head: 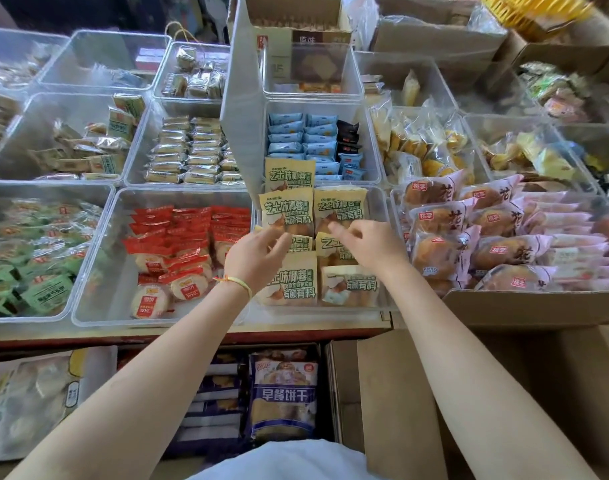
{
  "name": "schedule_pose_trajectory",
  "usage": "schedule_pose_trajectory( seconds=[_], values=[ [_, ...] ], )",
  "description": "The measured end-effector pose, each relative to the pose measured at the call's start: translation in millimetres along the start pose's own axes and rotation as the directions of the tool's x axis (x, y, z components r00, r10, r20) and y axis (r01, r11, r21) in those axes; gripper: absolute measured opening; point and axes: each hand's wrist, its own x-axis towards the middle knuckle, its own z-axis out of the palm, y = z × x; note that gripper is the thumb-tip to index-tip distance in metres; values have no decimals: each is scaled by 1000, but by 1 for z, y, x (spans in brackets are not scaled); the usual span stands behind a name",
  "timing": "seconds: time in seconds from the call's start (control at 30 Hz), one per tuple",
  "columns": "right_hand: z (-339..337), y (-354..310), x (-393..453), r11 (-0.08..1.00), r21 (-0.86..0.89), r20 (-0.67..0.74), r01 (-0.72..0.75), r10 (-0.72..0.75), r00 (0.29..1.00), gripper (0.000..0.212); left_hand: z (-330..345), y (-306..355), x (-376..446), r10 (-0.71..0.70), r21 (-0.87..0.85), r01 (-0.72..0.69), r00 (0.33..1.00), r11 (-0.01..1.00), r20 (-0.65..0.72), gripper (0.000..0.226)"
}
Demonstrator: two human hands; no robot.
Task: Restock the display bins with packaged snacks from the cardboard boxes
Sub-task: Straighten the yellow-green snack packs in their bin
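At the bottom right of the frame an open cardboard box (504, 393) sits just beside your right forearm. Both your arms reach up to the centre, over a clear display bin (317, 311) packed with yellow snack packs (291, 278) in two columns. Your left hand (253, 256), a yellow cord at its wrist, hovers with fingers loosely spread, gripping nothing. Your right hand (369, 245) has its fingers curled and its fingertips touching the packs, clamped on none. Farther up, a bin of blue packets (296, 136) stands behind.
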Motion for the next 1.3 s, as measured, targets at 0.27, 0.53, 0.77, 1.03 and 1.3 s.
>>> schedule_pose_trajectory(
  seconds=[0.27,0.53,0.77,1.03,1.3],
  values=[
    [0,-9,75,996,-73,-214,52,-66,974,43,5,-1,58,123,227,-133,991,965,59,59],
    [29,14,125,994,-105,153,-38,54,987,46,34,-7,90,12,428,-145,954,892,298,81],
    [11,41,128,932,322,-23,-166,183,983,66,51,-14,101,-13,432,-147,938,890,346,77],
    [6,54,153,710,653,36,-263,317,948,28,55,-17,103,-6,430,-151,939,890,343,77],
    [4,68,161,554,783,155,-282,265,952,14,48,-13,107,28,330,-103,974,938,225,61]
  ],
)
